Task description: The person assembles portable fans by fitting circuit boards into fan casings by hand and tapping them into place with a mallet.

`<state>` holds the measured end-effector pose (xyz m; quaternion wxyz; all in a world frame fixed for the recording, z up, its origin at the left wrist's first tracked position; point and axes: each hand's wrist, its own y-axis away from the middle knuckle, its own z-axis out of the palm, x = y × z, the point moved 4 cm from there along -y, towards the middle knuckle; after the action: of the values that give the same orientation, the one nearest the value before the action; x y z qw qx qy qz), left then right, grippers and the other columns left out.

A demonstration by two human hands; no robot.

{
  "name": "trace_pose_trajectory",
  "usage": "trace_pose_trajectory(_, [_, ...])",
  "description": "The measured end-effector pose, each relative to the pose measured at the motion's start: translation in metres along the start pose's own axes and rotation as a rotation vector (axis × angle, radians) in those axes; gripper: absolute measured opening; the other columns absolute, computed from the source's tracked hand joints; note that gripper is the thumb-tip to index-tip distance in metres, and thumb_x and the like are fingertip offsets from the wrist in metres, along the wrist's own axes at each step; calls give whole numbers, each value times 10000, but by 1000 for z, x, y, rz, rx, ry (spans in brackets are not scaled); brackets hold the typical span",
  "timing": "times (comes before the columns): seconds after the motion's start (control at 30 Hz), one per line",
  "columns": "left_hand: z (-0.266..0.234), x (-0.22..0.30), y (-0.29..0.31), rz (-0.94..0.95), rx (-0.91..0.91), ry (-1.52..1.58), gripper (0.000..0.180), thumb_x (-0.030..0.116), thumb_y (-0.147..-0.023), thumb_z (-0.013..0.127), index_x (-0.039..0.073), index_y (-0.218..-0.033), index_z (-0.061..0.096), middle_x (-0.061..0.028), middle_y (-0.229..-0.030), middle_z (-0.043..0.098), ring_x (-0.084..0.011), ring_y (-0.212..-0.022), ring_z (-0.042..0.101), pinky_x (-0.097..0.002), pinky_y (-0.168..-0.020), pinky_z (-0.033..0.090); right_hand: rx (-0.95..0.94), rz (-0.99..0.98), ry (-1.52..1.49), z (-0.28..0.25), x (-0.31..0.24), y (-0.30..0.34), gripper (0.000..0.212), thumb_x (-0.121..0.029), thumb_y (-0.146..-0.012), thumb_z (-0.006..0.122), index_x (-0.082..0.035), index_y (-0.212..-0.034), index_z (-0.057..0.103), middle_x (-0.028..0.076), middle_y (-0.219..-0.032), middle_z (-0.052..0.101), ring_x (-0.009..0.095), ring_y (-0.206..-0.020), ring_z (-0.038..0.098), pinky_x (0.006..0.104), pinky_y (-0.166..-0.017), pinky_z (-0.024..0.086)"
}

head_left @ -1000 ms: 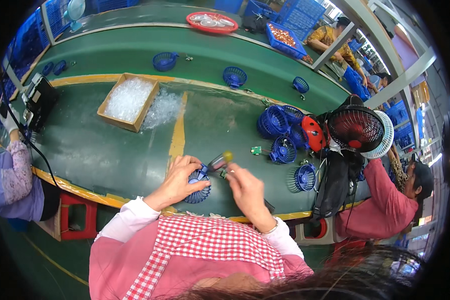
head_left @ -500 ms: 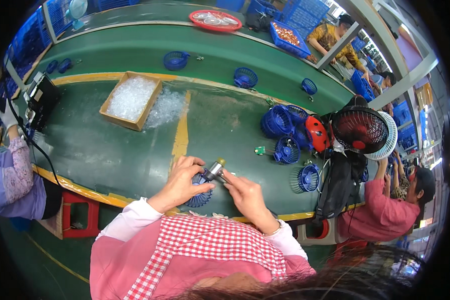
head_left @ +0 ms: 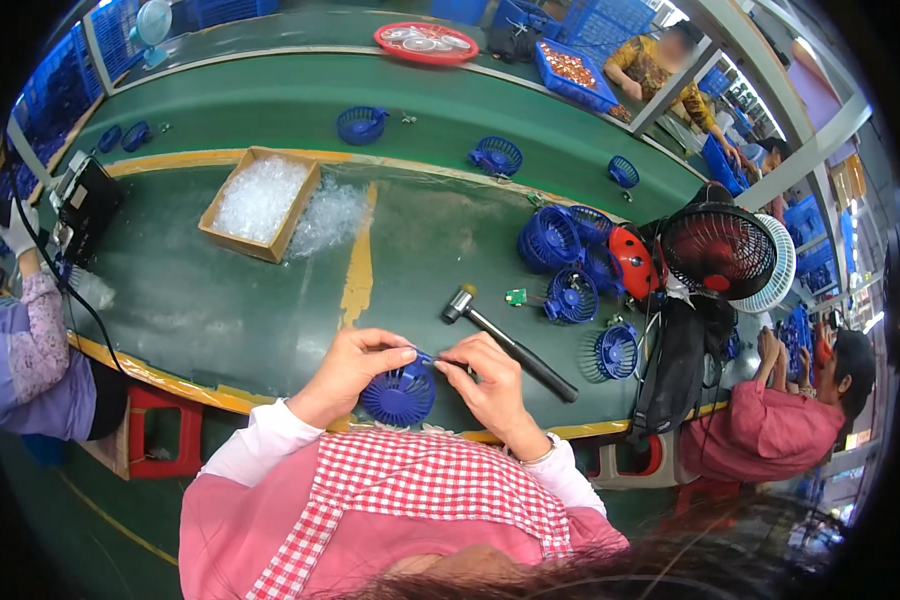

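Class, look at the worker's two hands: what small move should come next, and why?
Probably the right hand should adjust the far edge of the blue cage while the left hand steadies it: both hands' fingertips meet there, and the hammer lies unheld on the table. Any small part between them is too tiny to identify.

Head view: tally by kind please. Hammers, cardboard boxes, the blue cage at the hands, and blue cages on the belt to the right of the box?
Hammer: 1
Cardboard box: 1
Near blue cage: 1
Belt blue cages, right of the box: 3
Total: 6
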<state>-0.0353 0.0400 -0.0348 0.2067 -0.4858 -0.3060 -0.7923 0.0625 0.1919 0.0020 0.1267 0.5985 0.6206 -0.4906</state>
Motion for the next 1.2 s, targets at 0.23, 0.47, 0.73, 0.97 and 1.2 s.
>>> trace_pose_trajectory(0.23, [3,-11,4,-114,52,277,151,70,-840,676,-17,-960,649,-78,-918,664,-124,-823,633,-240,-755,514,31,-86,75,3,-7,11,106,19,-713,719,2,-765,628,98,-701,614,231,-649,579,319,-593,446])
trace_pose_trajectory(0.47, [5,-14,1,-148,-26,248,136,78,-848,670,-8,-952,653,-65,-917,663,-113,-819,629,-232,-751,509,35,-51,37,6,-3,9,102,13,-723,716,1,-758,621,108,-705,612,232,-642,576,312,-574,441])
trace_pose_trajectory(0.73, [-7,-8,-9,-84,-126,-67,188,153,-885,640,-21,-945,675,-29,-870,666,-94,-779,608,-219,-704,484,-207,406,-399,23,21,4,151,-83,-837,689,15,-921,611,42,-794,645,93,-738,606,226,-646,483])
trace_pose_trajectory(0.97, [-65,53,-28,667,571,-1353,102,70,-788,639,7,-863,612,-152,-810,554,-348,-758,581,-419,-663,482,-247,681,-614,36,43,10,145,-139,-880,657,-3,-903,613,-3,-720,617,35,-612,534,186,-534,422])
trace_pose_trajectory(1.2, [-92,55,-54,656,699,-1659,52,-15,-746,543,-4,-795,529,-159,-838,510,-326,-802,572,-414,-672,498,-263,681,-568,39,44,10,169,-175,-891,649,-12,-918,613,-11,-717,613,28,-594,521,185,-507,416])
